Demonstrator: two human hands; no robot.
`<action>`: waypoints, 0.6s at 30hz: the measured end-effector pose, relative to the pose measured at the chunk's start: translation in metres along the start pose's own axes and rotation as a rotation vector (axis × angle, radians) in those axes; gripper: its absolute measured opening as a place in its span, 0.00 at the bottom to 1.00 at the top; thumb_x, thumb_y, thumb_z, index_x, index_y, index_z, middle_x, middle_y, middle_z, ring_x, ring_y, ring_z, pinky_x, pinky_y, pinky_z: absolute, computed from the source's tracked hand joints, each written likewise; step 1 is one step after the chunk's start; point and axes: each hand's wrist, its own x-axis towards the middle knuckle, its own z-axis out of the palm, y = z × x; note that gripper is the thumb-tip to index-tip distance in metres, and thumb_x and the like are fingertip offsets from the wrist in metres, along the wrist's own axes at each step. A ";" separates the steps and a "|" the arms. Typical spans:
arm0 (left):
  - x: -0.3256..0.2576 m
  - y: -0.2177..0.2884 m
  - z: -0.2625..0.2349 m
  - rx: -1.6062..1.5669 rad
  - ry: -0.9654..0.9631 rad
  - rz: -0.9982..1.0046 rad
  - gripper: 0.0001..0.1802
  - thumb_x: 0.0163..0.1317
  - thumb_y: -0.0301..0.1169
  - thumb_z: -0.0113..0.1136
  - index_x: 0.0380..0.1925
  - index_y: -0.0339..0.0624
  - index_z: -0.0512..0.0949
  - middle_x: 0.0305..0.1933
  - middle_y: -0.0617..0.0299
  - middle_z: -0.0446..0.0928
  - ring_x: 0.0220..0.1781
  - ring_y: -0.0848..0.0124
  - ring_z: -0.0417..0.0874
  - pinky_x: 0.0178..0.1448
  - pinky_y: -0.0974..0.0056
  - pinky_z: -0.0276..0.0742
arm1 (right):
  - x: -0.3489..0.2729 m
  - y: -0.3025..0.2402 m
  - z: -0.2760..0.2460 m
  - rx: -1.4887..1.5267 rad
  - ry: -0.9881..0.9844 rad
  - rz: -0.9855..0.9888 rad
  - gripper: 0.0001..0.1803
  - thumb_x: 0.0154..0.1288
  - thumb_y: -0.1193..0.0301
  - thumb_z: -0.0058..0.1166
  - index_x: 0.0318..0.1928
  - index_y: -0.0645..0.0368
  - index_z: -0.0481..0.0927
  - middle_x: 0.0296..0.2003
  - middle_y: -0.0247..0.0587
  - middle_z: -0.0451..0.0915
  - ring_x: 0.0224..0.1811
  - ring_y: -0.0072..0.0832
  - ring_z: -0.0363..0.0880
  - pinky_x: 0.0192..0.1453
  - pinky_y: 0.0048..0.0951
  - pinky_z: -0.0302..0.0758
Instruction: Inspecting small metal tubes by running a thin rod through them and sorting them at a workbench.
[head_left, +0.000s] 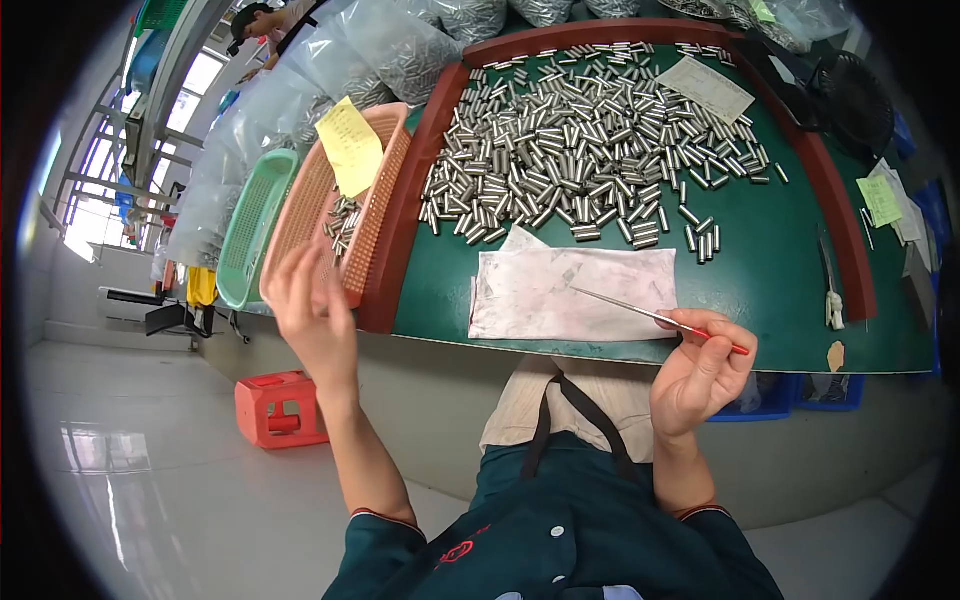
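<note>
My right hand [705, 372] pinches the red handle of a slim needle file [640, 307], its thin metal tip reaching left over a folded, stained white cloth [570, 295]. Over the near end of a pink plastic basket [392, 190] is my left hand [315, 305], fingers apart and slightly smeared, with nothing visible in them. Some short metal pins [343, 228] lie inside that basket, under a yellow paper slip [350, 148]. Beyond the cloth, a broad heap of shiny cylindrical metal pins [560, 150] covers the green tabletop [760, 290].
Dark red wooden rails [815, 180] border the tabletop. A green basket [258, 225] stands left of the pink one. Tweezers [830, 285] lie at right, near a black fan [850, 105]. Bags of pins [385, 50] line the back. A red stool [280, 410] is on the floor; another person [275, 25] is far left.
</note>
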 end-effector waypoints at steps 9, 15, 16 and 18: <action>-0.057 0.109 0.037 -0.631 -0.508 0.378 0.25 0.36 0.34 0.67 0.39 0.37 0.74 0.42 0.54 0.72 0.43 0.58 0.73 0.45 0.60 0.70 | 0.008 -0.008 -0.005 -0.010 0.256 0.029 0.10 0.68 0.68 0.32 0.39 0.61 0.63 0.31 0.48 0.73 0.31 0.31 0.73 0.33 0.30 0.74; -0.087 0.116 0.058 -0.544 -0.498 0.386 0.27 0.36 0.26 0.62 0.43 0.37 0.72 0.46 0.54 0.69 0.47 0.57 0.71 0.48 0.58 0.68 | 0.013 -0.010 -0.009 -0.069 0.283 0.037 0.11 0.67 0.67 0.32 0.37 0.62 0.65 0.30 0.47 0.73 0.29 0.29 0.73 0.32 0.27 0.74; -0.093 0.110 0.056 -0.518 -0.415 0.393 0.26 0.35 0.22 0.60 0.42 0.37 0.73 0.44 0.55 0.70 0.45 0.59 0.73 0.47 0.59 0.69 | 0.013 -0.010 -0.007 -0.062 0.277 0.042 0.11 0.67 0.67 0.32 0.37 0.62 0.65 0.30 0.47 0.73 0.29 0.29 0.73 0.32 0.27 0.74; -0.101 0.096 0.048 -0.531 -0.301 0.336 0.23 0.34 0.20 0.54 0.38 0.37 0.75 0.36 0.59 0.72 0.37 0.64 0.74 0.40 0.63 0.69 | 0.013 -0.009 -0.006 -0.063 0.242 0.046 0.11 0.67 0.68 0.32 0.37 0.62 0.65 0.30 0.47 0.73 0.29 0.29 0.73 0.32 0.26 0.74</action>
